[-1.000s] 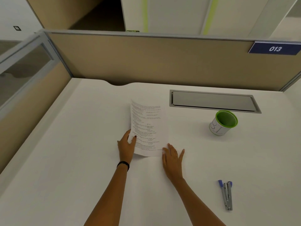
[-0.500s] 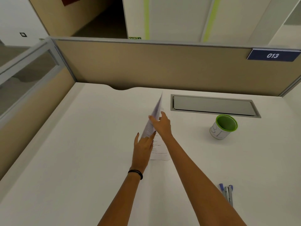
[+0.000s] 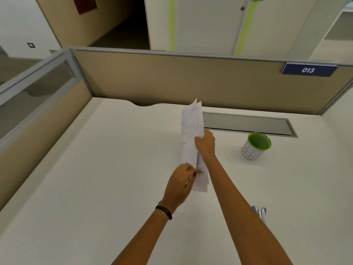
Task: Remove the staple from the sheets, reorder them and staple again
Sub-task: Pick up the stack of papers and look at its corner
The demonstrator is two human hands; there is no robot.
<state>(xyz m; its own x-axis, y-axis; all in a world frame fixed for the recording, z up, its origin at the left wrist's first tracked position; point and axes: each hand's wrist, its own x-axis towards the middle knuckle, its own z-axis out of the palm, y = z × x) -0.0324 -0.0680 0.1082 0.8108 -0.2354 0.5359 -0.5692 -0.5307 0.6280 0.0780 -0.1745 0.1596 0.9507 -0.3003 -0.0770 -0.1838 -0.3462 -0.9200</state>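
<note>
The printed sheets (image 3: pixel 189 134) stand tilted on edge above the white desk (image 3: pixel 95 178), their far corners fanned apart. My right hand (image 3: pixel 205 143) grips their right edge about halfway up. My left hand (image 3: pixel 180 183) pinches their lower left part, thumb on the paper. The staple itself is too small to see. A grey and blue stapler (image 3: pixel 260 214) lies on the desk at the right, mostly hidden behind my right forearm.
A white cup with a green rim (image 3: pixel 256 146) stands right of the sheets. A grey cable flap (image 3: pixel 248 124) is set in the desk behind it. Beige partition walls (image 3: pixel 172 81) close the desk at the back and left.
The sheets lay flat on the desk with both hands at their near edge. Both hands have since lifted them upright, and my right hand has moved up their right edge.
</note>
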